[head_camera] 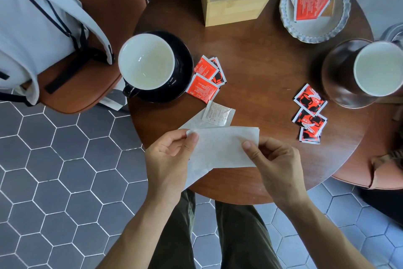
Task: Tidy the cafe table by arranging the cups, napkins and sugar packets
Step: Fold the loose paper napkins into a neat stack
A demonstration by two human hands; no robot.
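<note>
A white napkin [220,149] is held over the near edge of the round wooden table [261,61]. My left hand [168,155] pinches its left corner and my right hand [272,159] pinches its right side. A white sachet [217,114] lies on a second napkin just behind. Red sugar packets [206,79] lie beside a black cup [146,61] on a black saucer [183,66]. More red-and-black packets [309,114] lie near a brown cup [379,68]. A wooden napkin box [235,5] stands at the back.
A scalloped white dish [314,27] at the back right holds a red packet and other sachets. A brown chair [104,20] with a light grey backpack [32,29] stands left of the table. Grey hexagon floor tiles surround it.
</note>
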